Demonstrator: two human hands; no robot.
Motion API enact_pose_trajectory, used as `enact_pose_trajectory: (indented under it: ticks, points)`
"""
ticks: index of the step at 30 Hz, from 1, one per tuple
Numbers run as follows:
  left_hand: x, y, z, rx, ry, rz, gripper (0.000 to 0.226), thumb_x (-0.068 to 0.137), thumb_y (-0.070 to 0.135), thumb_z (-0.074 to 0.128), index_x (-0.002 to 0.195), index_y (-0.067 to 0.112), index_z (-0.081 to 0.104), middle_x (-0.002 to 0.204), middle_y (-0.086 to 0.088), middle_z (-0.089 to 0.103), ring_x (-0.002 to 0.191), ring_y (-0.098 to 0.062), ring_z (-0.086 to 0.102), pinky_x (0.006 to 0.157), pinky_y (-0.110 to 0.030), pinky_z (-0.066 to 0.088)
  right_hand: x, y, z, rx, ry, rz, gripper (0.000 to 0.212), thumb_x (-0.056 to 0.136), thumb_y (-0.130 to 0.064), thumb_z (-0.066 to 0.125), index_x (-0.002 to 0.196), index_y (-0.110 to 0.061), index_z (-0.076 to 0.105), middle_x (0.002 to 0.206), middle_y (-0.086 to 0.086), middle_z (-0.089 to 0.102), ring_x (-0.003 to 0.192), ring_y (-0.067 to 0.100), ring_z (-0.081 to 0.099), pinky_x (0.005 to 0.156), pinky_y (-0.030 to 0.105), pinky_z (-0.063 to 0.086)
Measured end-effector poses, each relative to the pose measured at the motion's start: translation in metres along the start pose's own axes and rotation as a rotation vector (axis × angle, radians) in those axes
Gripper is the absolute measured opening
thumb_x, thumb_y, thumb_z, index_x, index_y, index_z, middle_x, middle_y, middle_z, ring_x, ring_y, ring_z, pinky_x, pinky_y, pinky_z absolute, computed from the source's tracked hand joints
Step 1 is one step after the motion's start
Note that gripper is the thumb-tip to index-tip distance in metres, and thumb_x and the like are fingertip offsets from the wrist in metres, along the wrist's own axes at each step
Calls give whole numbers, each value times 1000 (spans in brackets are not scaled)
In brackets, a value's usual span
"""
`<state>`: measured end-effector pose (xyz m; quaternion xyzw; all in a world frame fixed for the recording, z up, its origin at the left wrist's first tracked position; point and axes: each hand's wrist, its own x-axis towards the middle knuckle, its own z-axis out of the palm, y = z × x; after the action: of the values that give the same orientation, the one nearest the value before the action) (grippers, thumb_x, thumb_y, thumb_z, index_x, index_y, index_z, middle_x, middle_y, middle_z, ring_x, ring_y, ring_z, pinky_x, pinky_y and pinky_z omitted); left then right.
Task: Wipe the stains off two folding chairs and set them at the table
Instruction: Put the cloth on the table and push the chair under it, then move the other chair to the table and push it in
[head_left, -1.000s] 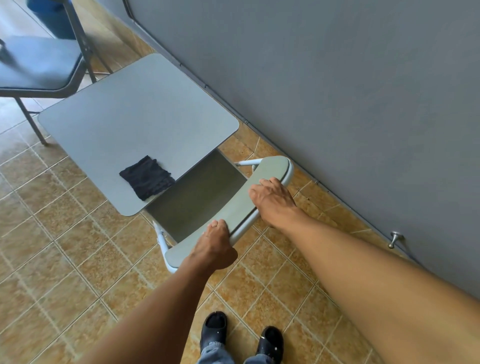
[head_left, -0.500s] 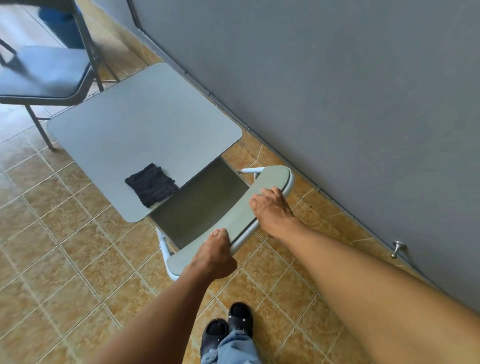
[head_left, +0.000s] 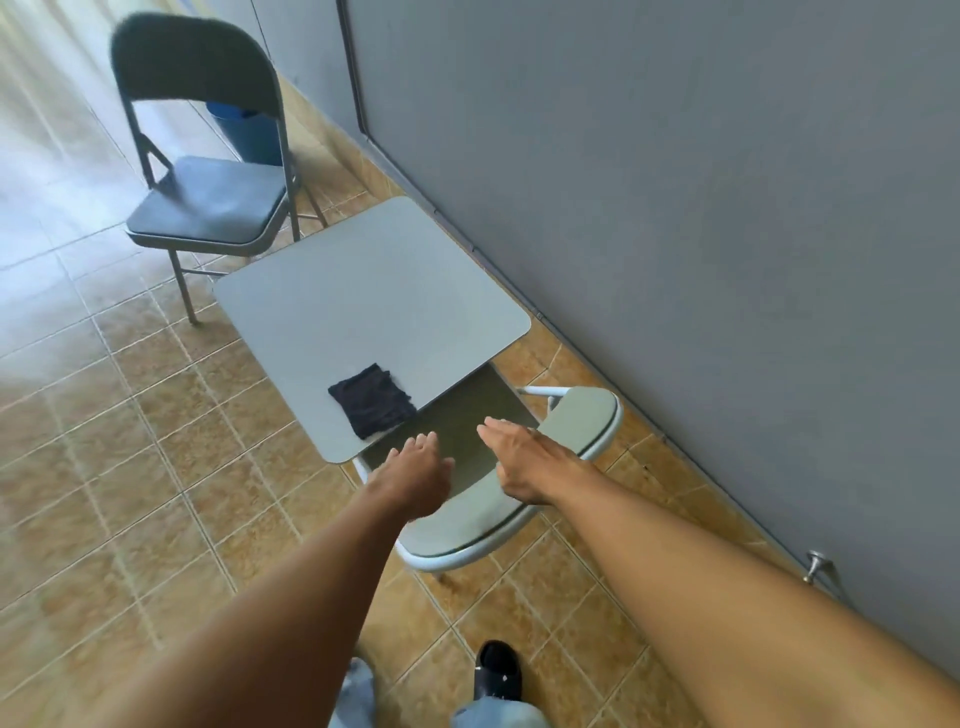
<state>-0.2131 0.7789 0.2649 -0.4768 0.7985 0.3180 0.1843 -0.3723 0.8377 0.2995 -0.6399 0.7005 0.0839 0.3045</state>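
Note:
A pale grey-green folding chair (head_left: 582, 415) stands pushed under the near end of a small grey table (head_left: 363, 291), its backrest toward me. My left hand (head_left: 415, 470) and my right hand (head_left: 524, 452) hover just over the backrest with fingers straight and hold nothing. A dark folded cloth (head_left: 373, 399) lies on the table's near corner, just beyond my left hand. A second folding chair (head_left: 208, 202), dark blue-grey with a padded seat, stands at the table's far left corner.
A grey wall (head_left: 675, 208) runs along the right, close to the table and chair. A metal doorstop (head_left: 815, 564) sticks out near its base. A blue bin (head_left: 249, 132) sits behind the far chair. My shoe (head_left: 498, 670) is on the tiled floor below.
Both hands have let go of the pale chair's backrest and now hover above it with straight fingers. The view has tilted up, bringing the dark far chair fully into sight.

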Motion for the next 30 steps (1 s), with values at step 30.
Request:
enact_pose_trajectory:
  ticks: [30]
  points:
    - [99, -412, -393, 180, 261, 76, 56, 103, 35, 19, 151, 6, 16, 160, -12, 12, 148, -22, 6, 120, -45, 8, 394, -399, -166, -146, 255, -7, 71, 97, -14, 37, 156, -8, -2, 166, 10, -5, 153, 25, -2, 123, 36, 5]
